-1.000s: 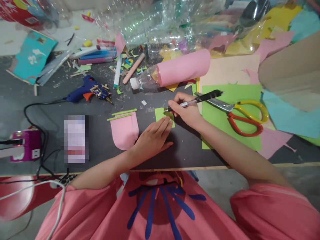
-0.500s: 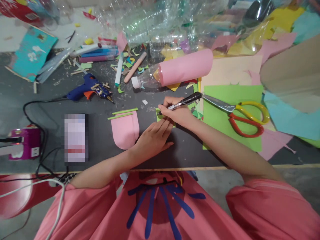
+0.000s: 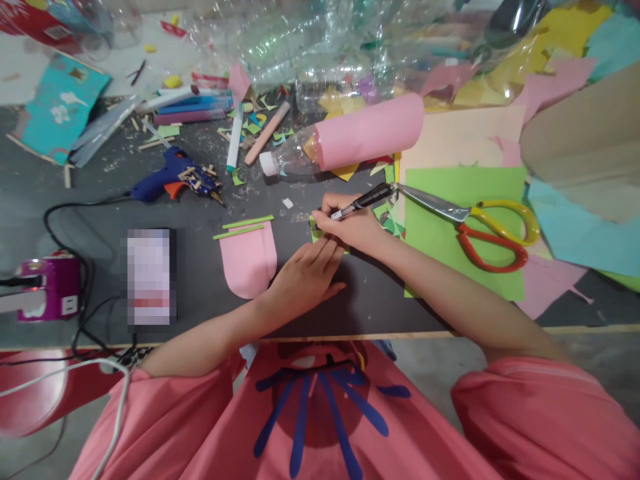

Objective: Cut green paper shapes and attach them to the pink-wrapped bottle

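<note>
My right hand [image 3: 353,220] is closed around a black pen [image 3: 370,199], its tip down at a small green paper piece [image 3: 316,232] on the table. My left hand [image 3: 310,270] lies flat, fingers stretched out over the lower part of that green piece. Both hands cover most of the paper. Left of my left hand are two pink rounded paper pieces [image 3: 245,263] with thin green strips along their top edges. Beyond my hands a clear plastic bottle [image 3: 295,150], wrapped in pink paper and white-capped, lies on its side.
Scissors [image 3: 465,217] with yellow and red handles rest on a green sheet [image 3: 430,273] at right. A blue glue gun [image 3: 173,175], a phone [image 3: 150,277] and a purple power adapter [image 3: 50,287] with cables occupy the left. Markers, paper scraps and clear bottles crowd the back.
The whole view has shifted very slightly. Both hands and the pen keep nearly the same place on the green paper piece.
</note>
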Tool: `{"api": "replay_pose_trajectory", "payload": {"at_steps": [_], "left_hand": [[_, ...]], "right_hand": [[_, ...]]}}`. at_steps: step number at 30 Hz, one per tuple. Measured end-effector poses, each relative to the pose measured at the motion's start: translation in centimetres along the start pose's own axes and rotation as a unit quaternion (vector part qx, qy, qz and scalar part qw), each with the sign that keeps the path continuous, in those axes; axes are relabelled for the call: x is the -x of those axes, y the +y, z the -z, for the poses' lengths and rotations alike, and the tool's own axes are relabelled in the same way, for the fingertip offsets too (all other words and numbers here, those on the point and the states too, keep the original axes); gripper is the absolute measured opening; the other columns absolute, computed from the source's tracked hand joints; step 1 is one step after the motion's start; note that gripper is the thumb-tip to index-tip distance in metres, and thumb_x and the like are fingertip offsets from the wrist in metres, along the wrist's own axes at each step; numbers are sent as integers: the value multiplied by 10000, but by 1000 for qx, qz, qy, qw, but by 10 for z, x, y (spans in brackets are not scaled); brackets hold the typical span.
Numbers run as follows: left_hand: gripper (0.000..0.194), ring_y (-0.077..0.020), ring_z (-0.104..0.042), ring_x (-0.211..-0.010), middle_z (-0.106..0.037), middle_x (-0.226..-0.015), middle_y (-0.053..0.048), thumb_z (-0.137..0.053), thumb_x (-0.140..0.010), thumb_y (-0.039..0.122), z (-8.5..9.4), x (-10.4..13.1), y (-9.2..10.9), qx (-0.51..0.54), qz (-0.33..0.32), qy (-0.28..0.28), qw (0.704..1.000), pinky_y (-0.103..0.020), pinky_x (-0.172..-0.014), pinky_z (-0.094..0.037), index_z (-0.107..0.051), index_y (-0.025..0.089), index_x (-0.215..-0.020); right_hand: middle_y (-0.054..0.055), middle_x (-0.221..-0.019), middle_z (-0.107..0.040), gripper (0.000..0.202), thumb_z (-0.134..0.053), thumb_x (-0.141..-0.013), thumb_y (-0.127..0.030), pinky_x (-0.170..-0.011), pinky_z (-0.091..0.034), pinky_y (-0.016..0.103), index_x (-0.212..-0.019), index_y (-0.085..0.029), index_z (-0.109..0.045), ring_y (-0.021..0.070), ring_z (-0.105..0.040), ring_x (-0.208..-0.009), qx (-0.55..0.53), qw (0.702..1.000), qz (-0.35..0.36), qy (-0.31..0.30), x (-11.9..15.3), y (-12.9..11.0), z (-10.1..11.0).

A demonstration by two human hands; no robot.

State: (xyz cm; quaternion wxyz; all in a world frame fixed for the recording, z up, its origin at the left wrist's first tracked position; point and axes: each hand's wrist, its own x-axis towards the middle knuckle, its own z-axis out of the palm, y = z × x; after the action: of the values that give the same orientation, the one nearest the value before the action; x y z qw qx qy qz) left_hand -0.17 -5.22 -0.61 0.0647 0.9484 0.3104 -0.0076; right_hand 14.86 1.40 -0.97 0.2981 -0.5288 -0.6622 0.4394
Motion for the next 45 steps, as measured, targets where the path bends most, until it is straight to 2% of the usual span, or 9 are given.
{"api": "replay_pose_trajectory", "payload": {"at_steps": [15, 22, 28, 32, 39, 45], "left_hand": [[555, -284, -498, -1278, -565, -1320, -226, -419, -956, 360, 3, -2, 0, 4, 5, -22, 1000, -390, -1054, -393, -400, 16, -1390], [555, -287, -508, -1267, -547, -1346, -223, -421, -955, 364, 3, -2, 0, -9, 2, -3, 1000, -382, -1046, -399, -406, 13, -1384], [541, -284, -497, -1281, -588, -1286, -223, -442, -947, 355, 2, -2, 0, 2, 3, -9, 1000, -387, -1054, -399, -427, 15, -1368], [553, -284, -455, -1322, -549, -1334, -234, -455, -942, 347, 2, -2, 1, 21, 7, -10, 1000, -386, -1067, -388, -410, 16, -1382], [538, -284, -481, -1295, -579, -1299, -219, -434, -950, 355, 3, -1, 1, 6, 6, -11, 1000, -388, -1060, -391, -423, 19, -1370], [549, -280, -503, -1273, -541, -1355, -218, -412, -957, 361, 4, -2, 1, -13, 6, -10, 1000, -379, -1057, -389, -402, 24, -1390]], "right_hand": [[-79, -491, -358, 336, -567, -777, -197, -530, -285, 250, -537, -214, -333, 79, -321, -497, -10, 1000, 20, 10, 0, 3, 0], [-80, -502, -341, 345, -558, -783, -184, -533, -289, 245, -541, -214, -314, 74, -312, -505, -10, 999, 23, 23, -1, 3, 1], [-83, -489, -359, 341, -593, -771, -181, -524, -283, 255, -539, -216, -347, 80, -322, -494, -7, 1000, 12, 1, -1, 2, 1], [-82, -502, -346, 352, -572, -787, -181, -537, -295, 252, -545, -218, -319, 82, -327, -504, -11, 1000, 19, 9, -1, 2, 1], [-78, -493, -368, 323, -574, -774, -213, -526, -287, 254, -544, -217, -347, 82, -325, -498, -2, 1000, 22, 0, 0, 3, 1], [-75, -509, -343, 340, -552, -784, -197, -536, -299, 247, -545, -218, -312, 79, -319, -510, -14, 999, 24, 29, 0, 3, 1]]}}
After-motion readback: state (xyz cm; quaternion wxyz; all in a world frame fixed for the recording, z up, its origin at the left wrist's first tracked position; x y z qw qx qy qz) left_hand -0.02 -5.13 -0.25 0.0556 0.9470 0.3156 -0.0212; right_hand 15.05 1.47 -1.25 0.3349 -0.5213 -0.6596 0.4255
